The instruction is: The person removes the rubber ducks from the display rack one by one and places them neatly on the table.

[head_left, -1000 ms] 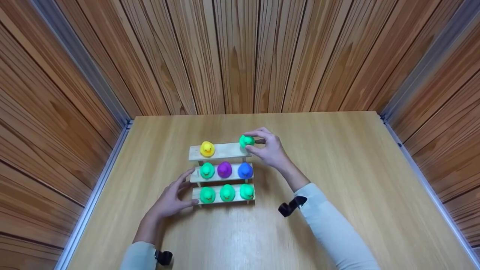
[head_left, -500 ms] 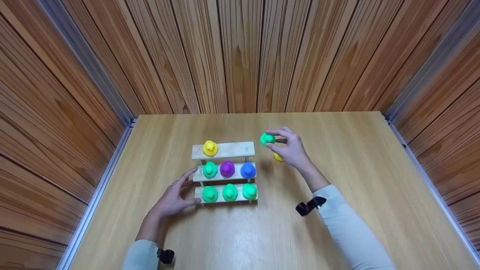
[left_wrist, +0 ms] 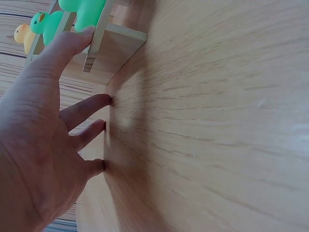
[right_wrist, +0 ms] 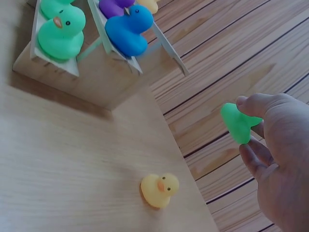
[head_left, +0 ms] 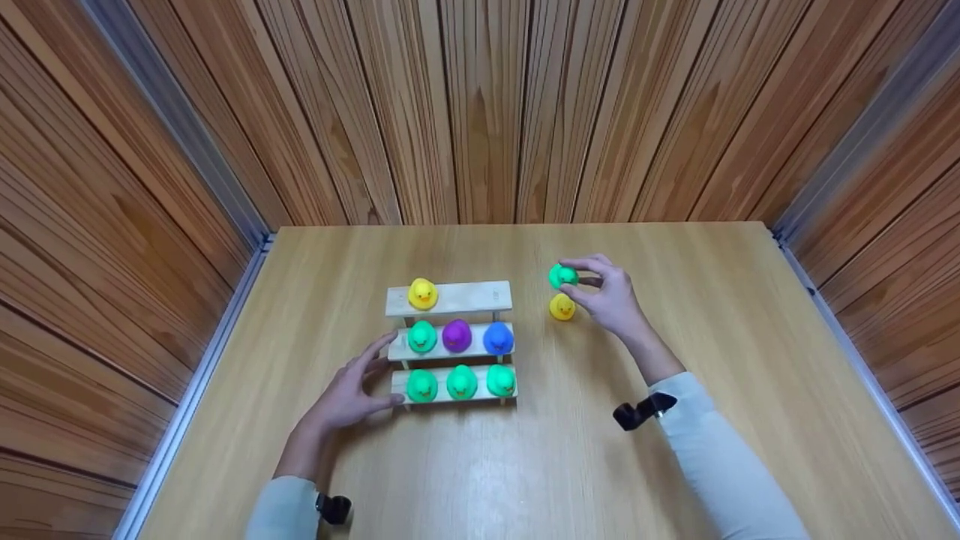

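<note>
My right hand pinches a green rubber duck between thumb and fingers, raised above the table to the right of the stand; the right wrist view shows this duck too. Below that hand a yellow rubber duck sits on the table. My left hand is spread at the left end of a three-step wooden stand, its thumb touching the lowest step's end. On the top step is another yellow duck. The middle step carries green, purple and blue ducks.
Three green ducks line the lowest step. The pale wooden table extends around the stand. Wood-plank walls rise at the back and both sides, with grey metal rails at the corners.
My right hand has carried the green duck off the top step's right end and moved right. The yellow duck on the table has come into sight. My left hand stays at the stand.
</note>
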The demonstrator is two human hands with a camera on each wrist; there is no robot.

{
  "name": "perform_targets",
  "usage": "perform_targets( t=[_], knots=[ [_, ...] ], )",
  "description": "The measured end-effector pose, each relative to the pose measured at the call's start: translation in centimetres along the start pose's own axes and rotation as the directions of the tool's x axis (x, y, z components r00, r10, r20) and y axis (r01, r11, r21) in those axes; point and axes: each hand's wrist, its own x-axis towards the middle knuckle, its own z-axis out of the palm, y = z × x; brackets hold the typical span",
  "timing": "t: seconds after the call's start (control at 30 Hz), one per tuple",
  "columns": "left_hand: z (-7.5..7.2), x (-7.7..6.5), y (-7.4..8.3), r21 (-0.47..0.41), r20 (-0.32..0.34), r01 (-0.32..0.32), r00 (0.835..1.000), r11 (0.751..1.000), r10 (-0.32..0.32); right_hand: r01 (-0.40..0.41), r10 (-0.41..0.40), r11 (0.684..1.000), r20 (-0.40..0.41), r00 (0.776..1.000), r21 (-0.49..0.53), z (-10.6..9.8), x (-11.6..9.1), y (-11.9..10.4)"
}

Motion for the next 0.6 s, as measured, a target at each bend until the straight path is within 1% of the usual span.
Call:
perform_targets(
  t=[0.27, 0.47, 0.6],
  knots=[
    [-0.1, 0.2, 0.0, 0.002, 0.000, -0.028, 1.000, 1.000, 0.028, -0.032, 0.033, 0.999, -0.040, 0.999, 0.025, -1.0, -0.3, 0.9],
    [0.0, 0.1, -0.2, 0.006, 0.003, -0.019, 1.000, 1.000, 0.019, -0.042, 0.042, 0.999, -0.056, 0.998, 0.009, -1.7, -0.5, 1.8],
    [0.0, 0.0, 0.0, 0.009, -0.002, -0.030, 1.000, 1.000, 0.030, -0.058, 0.058, 0.998, -0.065, 0.996, -0.006, -2.1, -0.5, 2.6]
  ],
)
